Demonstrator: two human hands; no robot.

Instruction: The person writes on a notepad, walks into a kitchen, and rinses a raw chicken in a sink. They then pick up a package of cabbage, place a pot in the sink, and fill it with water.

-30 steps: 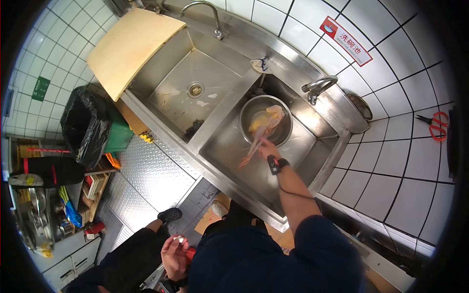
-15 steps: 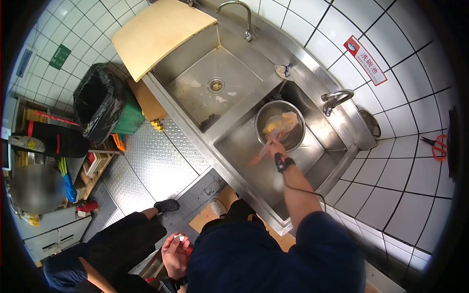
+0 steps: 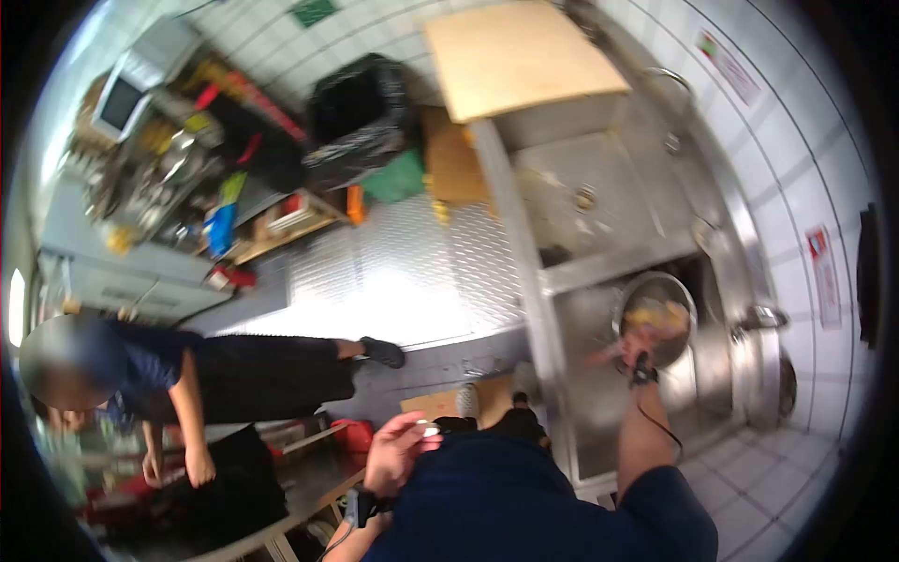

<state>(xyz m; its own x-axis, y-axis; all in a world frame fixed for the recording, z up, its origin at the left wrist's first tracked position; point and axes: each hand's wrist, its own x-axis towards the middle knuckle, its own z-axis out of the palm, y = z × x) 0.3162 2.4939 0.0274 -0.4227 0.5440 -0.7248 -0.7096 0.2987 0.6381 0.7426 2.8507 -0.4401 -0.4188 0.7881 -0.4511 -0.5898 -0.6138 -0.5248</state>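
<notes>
In the right-hand sink basin (image 3: 590,412) stands a round metal bowl (image 3: 694,323). Inside it lies a yellow and pinkish bundle (image 3: 667,317) that looks like a translucent plastic bag with something yellow in it. My right hand (image 3: 640,345) is closed at the bowl's near edge on the bundle's gathered end, and a pinkish strip trails out to the left. My left hand (image 3: 395,451), away from the sink at my side, pinches a small white object (image 3: 430,429) too small to name.
A wooden board (image 3: 524,56) covers part of the other basin (image 3: 562,169). Taps line the tiled wall. A green bin (image 3: 395,176) with a black liner stands left of the sink. At the left, a person (image 3: 253,370) leans over a low surface; shelves with utensils stand behind.
My view has swung left, so the sink sits farther right and more of the other person shows. My right hand stays at the bowl; my left still holds the small white object.
</notes>
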